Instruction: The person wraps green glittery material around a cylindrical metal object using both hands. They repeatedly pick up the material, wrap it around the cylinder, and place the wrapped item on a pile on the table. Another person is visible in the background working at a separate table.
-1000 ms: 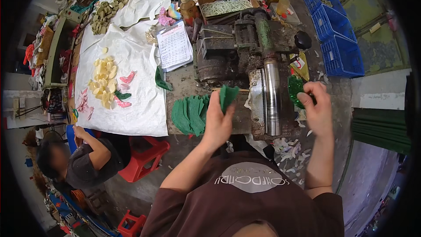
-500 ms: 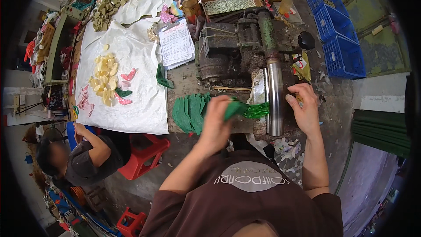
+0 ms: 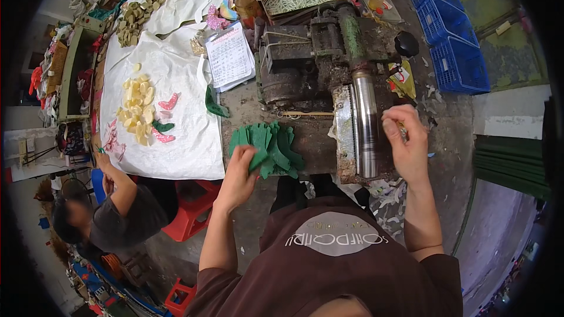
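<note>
Fingers of the left hand (image 3: 241, 167) rest spread on the green pieces (image 3: 267, 147) — gripping nothing. Right hand (image 3: 406, 141) — curled beside the steel roller (image 3: 365, 123); whether it holds anything, I cannot tell.

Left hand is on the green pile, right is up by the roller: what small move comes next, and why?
Probably pinch one leaf off the green leaf pile: the left hand rests on it with nothing lifted, while the right hand waits beside the steel roller.

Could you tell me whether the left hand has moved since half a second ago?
Yes. The left hand has moved left, away from the steel roller, and now rests on the pile of green pieces.
</note>
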`<state>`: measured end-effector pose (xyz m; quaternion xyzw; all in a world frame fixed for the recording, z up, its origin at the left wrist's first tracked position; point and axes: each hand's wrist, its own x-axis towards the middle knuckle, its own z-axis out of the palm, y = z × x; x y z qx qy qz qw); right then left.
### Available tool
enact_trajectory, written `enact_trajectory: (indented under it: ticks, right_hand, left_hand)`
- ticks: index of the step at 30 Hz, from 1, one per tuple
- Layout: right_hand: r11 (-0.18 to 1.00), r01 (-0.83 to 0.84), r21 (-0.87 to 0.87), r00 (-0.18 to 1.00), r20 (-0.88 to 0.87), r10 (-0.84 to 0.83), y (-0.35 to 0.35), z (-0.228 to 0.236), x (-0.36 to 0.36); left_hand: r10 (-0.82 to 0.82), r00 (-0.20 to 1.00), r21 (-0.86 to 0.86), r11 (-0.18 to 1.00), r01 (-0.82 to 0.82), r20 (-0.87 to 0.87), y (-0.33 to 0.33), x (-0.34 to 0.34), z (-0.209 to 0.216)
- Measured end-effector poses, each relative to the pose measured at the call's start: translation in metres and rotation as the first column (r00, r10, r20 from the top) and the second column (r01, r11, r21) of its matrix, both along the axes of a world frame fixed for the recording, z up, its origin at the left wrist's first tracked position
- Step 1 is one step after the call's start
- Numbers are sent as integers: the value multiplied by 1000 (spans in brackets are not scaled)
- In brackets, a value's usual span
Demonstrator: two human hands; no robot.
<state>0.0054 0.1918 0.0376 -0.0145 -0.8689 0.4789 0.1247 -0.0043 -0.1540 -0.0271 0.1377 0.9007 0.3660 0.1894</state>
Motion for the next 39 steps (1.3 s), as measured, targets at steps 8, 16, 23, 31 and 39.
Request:
enact_trajectory:
  ticks: [8,16,23,31,39]
  right_hand:
    - [982,-58,179,961,-257,103,-83,-5,6]
    - [973,-5,232,999,-49,17,7,20,-6]
    - [886,-260,384,938,319,137,47,-26,0]
    - [961,53,272,999,-6,-53,24,-16,-2]
    - [978,-58,202,991,-103,80,-7,-2,0]
  left_hand:
    - [-180,901,919,109,-380,394,140,4,48]
    - [321,942,571,758,-316,95,122,-11,29]
    - [-129,981,292,942,167,-145,149,8,28]
    - [115,989,408,910,-66,-96,110,-3,26]
    - [-37,952,-278,959,-51,-305,-6,4,-27]
